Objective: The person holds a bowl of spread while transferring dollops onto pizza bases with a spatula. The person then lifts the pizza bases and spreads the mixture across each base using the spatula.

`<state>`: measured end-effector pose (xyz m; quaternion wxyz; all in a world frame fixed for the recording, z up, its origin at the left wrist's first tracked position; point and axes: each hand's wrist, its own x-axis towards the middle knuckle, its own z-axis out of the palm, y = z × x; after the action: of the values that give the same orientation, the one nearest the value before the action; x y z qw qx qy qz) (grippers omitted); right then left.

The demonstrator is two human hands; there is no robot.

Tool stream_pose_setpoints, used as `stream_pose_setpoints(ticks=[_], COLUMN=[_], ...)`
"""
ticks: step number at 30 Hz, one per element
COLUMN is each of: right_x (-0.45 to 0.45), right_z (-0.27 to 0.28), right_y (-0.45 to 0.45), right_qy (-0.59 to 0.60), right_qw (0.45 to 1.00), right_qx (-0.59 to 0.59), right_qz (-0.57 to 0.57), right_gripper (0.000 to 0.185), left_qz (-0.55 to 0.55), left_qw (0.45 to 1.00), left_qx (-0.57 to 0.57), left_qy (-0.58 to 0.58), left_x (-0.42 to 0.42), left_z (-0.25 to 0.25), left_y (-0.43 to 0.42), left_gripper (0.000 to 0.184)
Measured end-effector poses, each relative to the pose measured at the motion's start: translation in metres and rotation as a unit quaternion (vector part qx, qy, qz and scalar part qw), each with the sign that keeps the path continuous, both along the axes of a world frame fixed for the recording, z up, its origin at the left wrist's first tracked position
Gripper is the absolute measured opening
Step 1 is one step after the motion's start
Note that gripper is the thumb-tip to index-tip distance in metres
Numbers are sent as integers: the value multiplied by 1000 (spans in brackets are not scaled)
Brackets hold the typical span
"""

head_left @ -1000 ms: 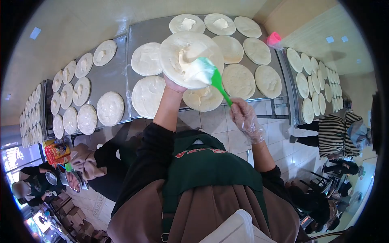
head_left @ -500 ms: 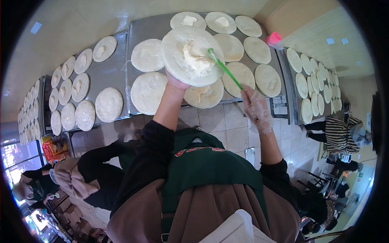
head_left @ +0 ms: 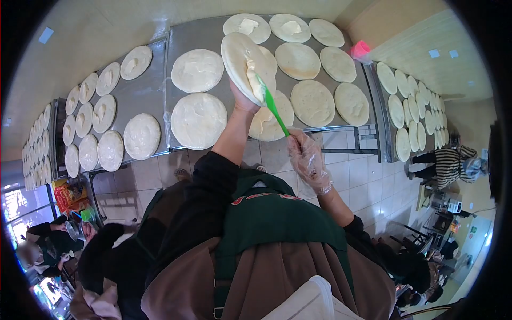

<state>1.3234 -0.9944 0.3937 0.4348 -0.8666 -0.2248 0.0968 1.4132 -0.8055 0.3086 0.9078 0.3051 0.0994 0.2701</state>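
A round flat dough disc (head_left: 238, 64) is tilted steeply above the metal table, and my left hand (head_left: 245, 100) holds it from below at its lower edge. Cream (head_left: 253, 80) lies in a streak on its face. My right hand (head_left: 308, 160), in a clear plastic glove, grips the handle end of a green spatula (head_left: 276, 113). The spatula's blade touches the cream near the disc's lower right edge. Just under the disc, another dough disc with cream (head_left: 273, 120) lies at the table's front edge.
Several dough discs lie on the metal table (head_left: 176, 32), on the left table (head_left: 158, 69) and on a right table. A pink container (head_left: 361, 49) stands at the back right corner. Co-workers are at the lower left, and a person in stripes (head_left: 450, 162) is at the right.
The held disc has turned from nearly flat to steeply tilted. My right hand has moved left and down with the spatula. A co-worker at the lower left has shifted.
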Motion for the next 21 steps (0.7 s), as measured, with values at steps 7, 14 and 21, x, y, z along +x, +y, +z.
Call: stream_pose_setpoints(ticks=[7, 14, 21], right_x=[-3, 18, 28], right_z=[13, 41, -19], right_y=[8, -2, -31], right_qy=[295, 342, -67], right_qw=[938, 908, 994], right_qx=[183, 222, -55], right_qz=[3, -97, -66], right_gripper=[18, 22, 24], left_qz=[-99, -197, -185], left_qw=[978, 911, 916], left_qx=[-175, -321, -313], left_qy=[-51, -168, -169], left_x=[-3, -18, -23], left_z=[-35, 3, 5], left_y=[-7, -12, -3], left_gripper=[50, 57, 65])
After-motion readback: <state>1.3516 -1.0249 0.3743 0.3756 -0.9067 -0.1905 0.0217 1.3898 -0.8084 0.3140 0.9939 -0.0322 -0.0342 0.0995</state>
